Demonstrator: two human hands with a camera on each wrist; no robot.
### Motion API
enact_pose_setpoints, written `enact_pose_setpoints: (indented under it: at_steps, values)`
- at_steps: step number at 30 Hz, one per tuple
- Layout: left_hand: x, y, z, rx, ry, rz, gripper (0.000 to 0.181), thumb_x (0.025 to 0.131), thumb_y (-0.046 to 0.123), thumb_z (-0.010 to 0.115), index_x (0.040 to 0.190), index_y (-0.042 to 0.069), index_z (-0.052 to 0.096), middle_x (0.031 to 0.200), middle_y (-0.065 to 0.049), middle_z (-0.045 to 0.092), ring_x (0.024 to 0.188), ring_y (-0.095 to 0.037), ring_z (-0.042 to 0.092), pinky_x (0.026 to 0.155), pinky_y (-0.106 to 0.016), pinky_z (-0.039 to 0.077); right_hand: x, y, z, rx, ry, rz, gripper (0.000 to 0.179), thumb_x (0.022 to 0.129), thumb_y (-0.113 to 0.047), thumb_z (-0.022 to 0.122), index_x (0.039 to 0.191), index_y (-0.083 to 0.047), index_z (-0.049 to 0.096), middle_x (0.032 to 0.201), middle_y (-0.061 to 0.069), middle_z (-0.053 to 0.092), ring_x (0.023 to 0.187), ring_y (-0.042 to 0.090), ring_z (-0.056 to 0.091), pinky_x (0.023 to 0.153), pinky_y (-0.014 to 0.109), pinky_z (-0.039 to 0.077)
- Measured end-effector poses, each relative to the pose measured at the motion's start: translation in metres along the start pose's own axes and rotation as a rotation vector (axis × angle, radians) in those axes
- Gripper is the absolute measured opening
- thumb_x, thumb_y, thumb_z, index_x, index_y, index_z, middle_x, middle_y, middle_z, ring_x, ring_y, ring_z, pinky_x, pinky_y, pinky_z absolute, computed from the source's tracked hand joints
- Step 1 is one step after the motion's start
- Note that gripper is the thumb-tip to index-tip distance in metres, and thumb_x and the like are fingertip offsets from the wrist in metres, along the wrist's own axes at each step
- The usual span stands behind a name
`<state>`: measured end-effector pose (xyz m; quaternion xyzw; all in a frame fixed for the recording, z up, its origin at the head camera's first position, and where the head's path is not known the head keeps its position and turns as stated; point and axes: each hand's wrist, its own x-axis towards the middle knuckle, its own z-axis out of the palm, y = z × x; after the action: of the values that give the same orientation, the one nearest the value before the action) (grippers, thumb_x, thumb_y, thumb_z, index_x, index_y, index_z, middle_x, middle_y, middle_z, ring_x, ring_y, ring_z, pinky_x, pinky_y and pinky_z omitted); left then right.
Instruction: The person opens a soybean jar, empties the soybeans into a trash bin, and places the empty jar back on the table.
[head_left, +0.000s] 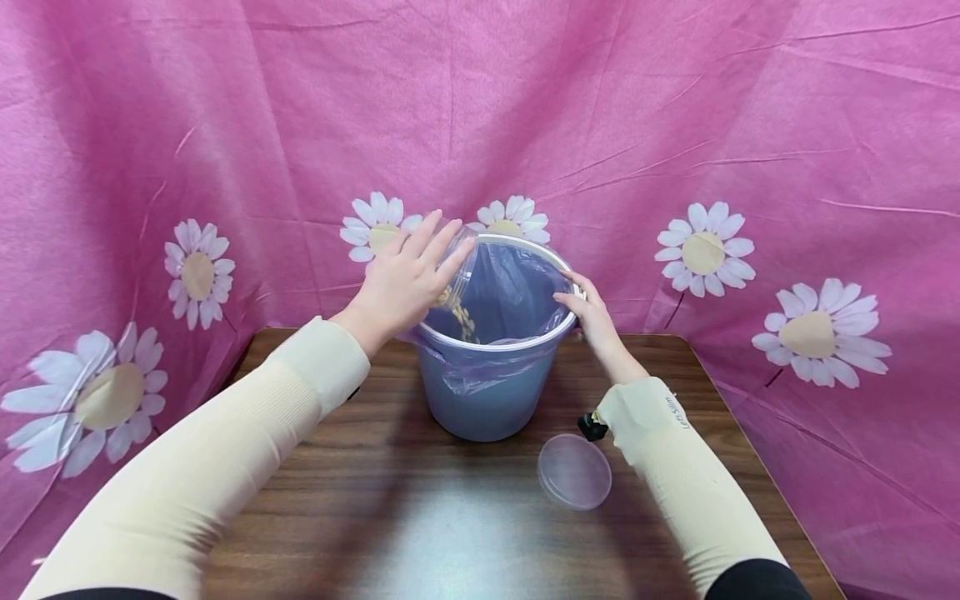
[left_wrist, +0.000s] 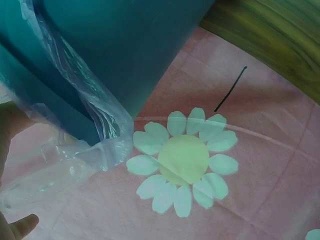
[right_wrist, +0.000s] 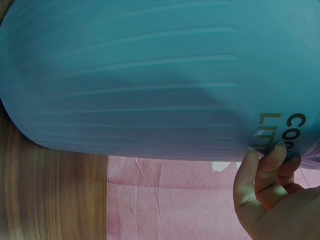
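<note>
A blue-grey trash bin with a white rim stands upright on the table, lined with a thin clear plastic bag. My left hand holds a clear plastic tub, tipped over the bin's left side. Small tan pieces spill from it into the bin; their kind is too small to make out. In the left wrist view the tub lies between thumb and fingers, beside the bag's edge. My right hand grips the rim on the right, its fingertips against the bin's outer wall.
A round clear lid lies on the wooden table in front of the bin, near the right wrist. A small black camera is strapped at that wrist. Pink cloth printed with daisies hangs behind and at both sides.
</note>
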<state>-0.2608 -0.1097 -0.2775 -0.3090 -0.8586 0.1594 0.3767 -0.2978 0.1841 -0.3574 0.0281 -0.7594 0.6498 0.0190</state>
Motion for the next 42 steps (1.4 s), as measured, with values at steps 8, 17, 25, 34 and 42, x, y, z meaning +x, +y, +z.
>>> enact_pose_setpoints:
  at_steps: [8, 17, 25, 34, 42]
  values:
    - [0.000, 0.001, -0.001, -0.014, 0.003, 0.007, 0.062, 0.092, 0.008, 0.060, 0.150, 0.018, 0.042, 0.152, -0.011, 0.046, 0.143, -0.034, 0.037, 0.101, -0.047, 0.048, 0.001, 0.000, 0.001, 0.000, -0.004, -0.002, 0.059, 0.093, -0.022, 0.055, 0.150, -0.017, 0.040, 0.107, 0.007, 0.049, 0.049, 0.002, 0.040, 0.045, 0.019, 0.035]
    - [0.003, -0.005, -0.005, -0.028, 0.007, -0.001, 0.062, 0.091, 0.013, 0.065, 0.149, 0.017, 0.044, 0.152, -0.012, 0.046, 0.144, -0.034, 0.036, 0.105, -0.050, 0.046, 0.000, -0.002, 0.001, -0.004, 0.007, 0.004, 0.059, 0.093, -0.022, 0.056, 0.149, -0.019, 0.041, 0.116, 0.008, 0.047, 0.050, 0.002, 0.040, 0.045, 0.020, 0.034]
    - [0.011, -0.012, -0.009, -0.013, 0.097, -0.017, 0.059, 0.091, 0.007, 0.061, 0.147, 0.017, 0.046, 0.151, -0.011, 0.047, 0.144, -0.033, 0.037, 0.105, -0.050, 0.045, -0.001, -0.001, 0.001, 0.004, 0.012, 0.011, 0.058, 0.093, -0.022, 0.056, 0.150, -0.020, 0.041, 0.111, 0.006, 0.048, 0.050, 0.002, 0.040, 0.045, 0.019, 0.033]
    - [0.007, -0.008, -0.003, -0.017, 0.122, 0.074, 0.058, 0.091, 0.007, 0.062, 0.146, 0.016, 0.048, 0.149, -0.011, 0.050, 0.140, -0.034, 0.042, 0.101, -0.047, 0.048, -0.001, -0.002, 0.001, -0.021, 0.010, 0.002, 0.060, 0.093, -0.023, 0.056, 0.151, -0.019, 0.040, 0.123, 0.013, 0.047, 0.051, 0.002, 0.042, 0.045, 0.020, 0.035]
    - [0.005, -0.004, 0.005, -0.006, 0.170, 0.139, 0.056, 0.091, 0.011, 0.065, 0.145, 0.014, 0.049, 0.147, -0.012, 0.052, 0.138, -0.035, 0.046, 0.101, -0.046, 0.049, -0.002, -0.004, 0.000, -0.028, 0.006, 0.009, 0.061, 0.094, -0.022, 0.055, 0.152, -0.018, 0.038, 0.144, 0.017, 0.040, 0.057, 0.002, 0.045, 0.047, 0.020, 0.037]
